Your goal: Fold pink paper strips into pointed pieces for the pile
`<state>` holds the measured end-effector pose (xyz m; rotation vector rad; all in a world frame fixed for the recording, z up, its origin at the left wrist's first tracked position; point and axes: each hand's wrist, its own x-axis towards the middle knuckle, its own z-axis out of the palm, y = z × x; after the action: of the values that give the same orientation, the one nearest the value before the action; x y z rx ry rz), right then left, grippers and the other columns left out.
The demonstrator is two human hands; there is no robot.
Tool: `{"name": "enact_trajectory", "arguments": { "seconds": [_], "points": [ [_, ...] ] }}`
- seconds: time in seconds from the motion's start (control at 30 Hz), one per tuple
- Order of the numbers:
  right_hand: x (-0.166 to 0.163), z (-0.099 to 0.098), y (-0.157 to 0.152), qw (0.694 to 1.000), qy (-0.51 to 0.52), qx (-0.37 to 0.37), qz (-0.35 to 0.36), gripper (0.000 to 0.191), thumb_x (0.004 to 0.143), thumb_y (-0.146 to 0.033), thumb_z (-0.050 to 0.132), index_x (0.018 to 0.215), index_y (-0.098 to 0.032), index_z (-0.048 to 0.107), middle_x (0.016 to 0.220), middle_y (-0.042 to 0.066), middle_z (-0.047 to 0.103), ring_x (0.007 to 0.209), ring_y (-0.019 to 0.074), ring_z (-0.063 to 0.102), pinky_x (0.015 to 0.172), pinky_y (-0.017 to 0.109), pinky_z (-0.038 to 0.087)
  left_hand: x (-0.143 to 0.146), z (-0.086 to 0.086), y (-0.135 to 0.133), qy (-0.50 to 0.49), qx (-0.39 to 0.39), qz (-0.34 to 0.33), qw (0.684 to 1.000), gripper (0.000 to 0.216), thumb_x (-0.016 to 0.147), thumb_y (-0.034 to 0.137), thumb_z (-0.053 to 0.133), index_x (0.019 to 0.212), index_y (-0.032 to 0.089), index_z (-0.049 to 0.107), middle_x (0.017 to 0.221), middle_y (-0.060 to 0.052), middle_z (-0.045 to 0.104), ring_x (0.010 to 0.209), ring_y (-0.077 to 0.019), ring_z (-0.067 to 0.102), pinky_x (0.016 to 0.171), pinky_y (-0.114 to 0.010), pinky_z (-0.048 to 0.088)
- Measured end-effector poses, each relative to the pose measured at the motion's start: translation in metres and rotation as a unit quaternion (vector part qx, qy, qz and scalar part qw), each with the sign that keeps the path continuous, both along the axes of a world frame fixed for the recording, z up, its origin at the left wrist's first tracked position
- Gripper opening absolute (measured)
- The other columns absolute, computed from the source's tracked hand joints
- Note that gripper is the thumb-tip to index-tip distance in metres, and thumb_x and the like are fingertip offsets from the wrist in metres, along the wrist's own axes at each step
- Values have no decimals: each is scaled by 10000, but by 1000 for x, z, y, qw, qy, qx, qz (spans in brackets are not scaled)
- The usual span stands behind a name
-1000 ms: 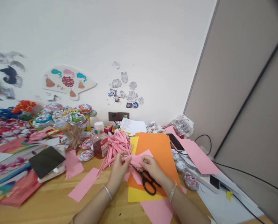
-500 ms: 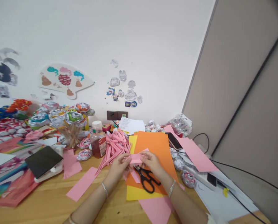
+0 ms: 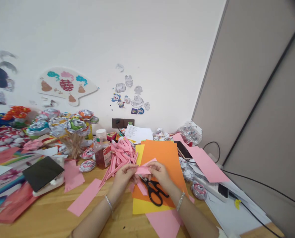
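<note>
Pinched between the thumb and fingers of the left hand (image 3: pixel 124 176) and those of the right hand (image 3: pixel 161 173), a pink paper (image 3: pixel 143 170) spanned the gap between them, one edge slanting up beside the right fingers. Just below the grip, toward the person, lay black-handled scissors (image 3: pixel 151 189), on an orange sheet (image 3: pixel 159 152) that ran well past the right hand. Beneath it, a yellow sheet (image 3: pixel 139 207) stuck out at the left and near edges. Left of the grip, a heap of pink strips (image 3: pixel 122 152) came close to the left hand, leaving little room; a bottle (image 3: pixel 103 155) stood beyond. Farther right, a phone (image 3: pixel 183 150) lay along the orange sheet's edge. Nearer the person, wooden table (image 3: pixel 117 224) showed between the left forearm and the yellow sheet, giving room to move.
</note>
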<state>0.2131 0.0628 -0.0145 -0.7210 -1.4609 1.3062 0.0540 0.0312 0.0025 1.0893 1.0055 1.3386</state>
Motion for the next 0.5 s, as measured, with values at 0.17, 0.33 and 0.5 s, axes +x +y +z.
{"name": "enact_trajectory", "arguments": {
  "seconds": [0.17,0.33,0.5],
  "points": [
    [3,-1,1,999,-31,44,-4,141,730,-280,539,795,-176,608,666,4,597,538,115,547,543,237,436,-2,3,-1,6,-18,-57,998,280,653,430,607,740,174,534,491,36,580,412,-115,537,416,-201,396],
    [6,-3,-1,978,-157,129,-36,173,743,-158,472,783,-190,638,739,9,619,658,132,562,605,234,420,-1,-5,-1,63,-45,-122,990,304,682,465,570,651,162,571,489,-10,618,385,-108,516,380,-186,344],
    [6,0,-5,968,-199,151,-34,200,749,-130,451,848,-190,615,764,8,617,708,136,561,643,235,417,0,-14,4,82,-53,-102,990,279,650,419,611,737,157,573,469,8,611,356,-105,503,358,-182,318]
  ]
}}
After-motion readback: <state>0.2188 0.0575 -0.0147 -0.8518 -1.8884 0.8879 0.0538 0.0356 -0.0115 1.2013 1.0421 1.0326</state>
